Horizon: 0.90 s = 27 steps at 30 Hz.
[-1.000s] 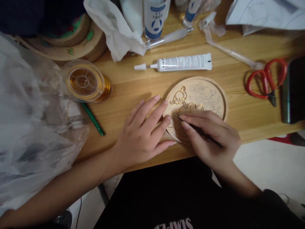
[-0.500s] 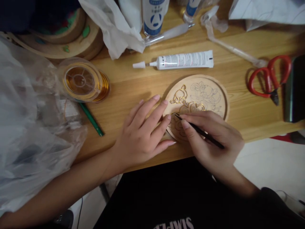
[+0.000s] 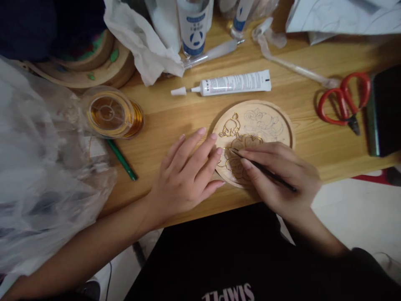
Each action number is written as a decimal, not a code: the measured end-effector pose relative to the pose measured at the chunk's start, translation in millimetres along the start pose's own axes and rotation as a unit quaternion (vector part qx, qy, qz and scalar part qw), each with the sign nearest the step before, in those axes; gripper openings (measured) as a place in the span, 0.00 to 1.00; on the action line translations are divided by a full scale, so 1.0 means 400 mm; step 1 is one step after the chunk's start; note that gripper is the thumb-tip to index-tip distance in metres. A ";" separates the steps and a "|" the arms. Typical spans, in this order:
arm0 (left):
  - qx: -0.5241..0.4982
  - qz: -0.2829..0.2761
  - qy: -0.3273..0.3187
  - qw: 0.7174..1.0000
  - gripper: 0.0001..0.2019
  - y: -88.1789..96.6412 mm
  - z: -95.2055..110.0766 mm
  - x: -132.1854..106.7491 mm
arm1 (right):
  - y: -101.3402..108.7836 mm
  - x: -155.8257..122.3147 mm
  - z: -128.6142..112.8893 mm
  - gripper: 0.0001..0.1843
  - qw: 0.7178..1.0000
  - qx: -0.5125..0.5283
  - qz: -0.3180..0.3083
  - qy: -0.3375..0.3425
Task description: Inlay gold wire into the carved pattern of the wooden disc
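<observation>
A round, rimmed wooden plate (image 3: 272, 144) lies near the table's front edge. Pencil outlines cover its upper right, and gold wire (image 3: 232, 125) follows the drawn flowers on its left and middle. My left hand (image 3: 191, 171) rests flat with fingers spread, its fingertips at the plate's left rim. Pinched between the thumb and fingers of my right hand (image 3: 278, 175) is a pair of black tweezers (image 3: 266, 172). Their tips touch or hover just over the gold outline; whether wire sits between them I cannot tell. The right hand hides the plate's lower right.
Beyond the plate lies a white glue tube (image 3: 236, 82). A spool of gold wire (image 3: 114, 113) and a green pencil (image 3: 122, 160) are to the left, beside a plastic bag (image 3: 53, 188). Red-handled cutters (image 3: 343, 100) and a dark phone (image 3: 385, 113) lie right.
The view has shifted slightly, so the tabletop things sit a little further left. The tweezer tips and right hand have moved slightly over the plate. My left hand stays at the rim.
</observation>
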<state>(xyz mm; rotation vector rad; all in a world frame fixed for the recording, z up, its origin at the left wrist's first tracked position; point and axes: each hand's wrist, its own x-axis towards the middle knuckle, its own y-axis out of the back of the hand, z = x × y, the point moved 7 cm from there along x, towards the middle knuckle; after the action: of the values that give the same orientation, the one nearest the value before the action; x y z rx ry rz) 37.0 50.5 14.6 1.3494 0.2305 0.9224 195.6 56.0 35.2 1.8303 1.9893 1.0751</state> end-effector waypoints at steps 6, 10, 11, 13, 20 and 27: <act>0.018 -0.026 0.000 1.000 0.25 -0.017 0.001 0.004 | -0.007 0.001 0.001 0.12 1.000 0.008 -0.004 0.014; -0.001 -0.037 0.011 0.999 0.24 -0.021 -0.002 0.007 | -0.011 0.003 0.008 0.12 1.000 0.010 -0.010 0.009; -0.003 -0.040 0.012 0.999 0.25 -0.022 -0.002 0.007 | -0.012 0.004 0.009 0.12 1.000 0.011 -0.010 0.008; 0.001 -0.045 0.009 0.999 0.25 -0.021 0.000 0.009 | -0.012 0.005 0.010 0.13 1.000 0.012 -0.006 0.004; 0.006 -0.065 0.007 0.998 0.27 -0.018 -0.001 0.010 | -0.010 -0.003 0.005 0.14 0.999 0.000 0.013 -0.050; 0.005 -0.082 0.005 0.997 0.27 -0.014 -0.002 0.013 | -0.013 -0.006 -0.010 0.15 0.998 -0.021 0.006 -0.058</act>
<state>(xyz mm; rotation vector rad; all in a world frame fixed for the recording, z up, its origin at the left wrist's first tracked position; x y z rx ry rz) 42.2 54.9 11.2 1.3143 0.3486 0.7922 189.5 52.8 33.8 1.8409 1.8794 0.9809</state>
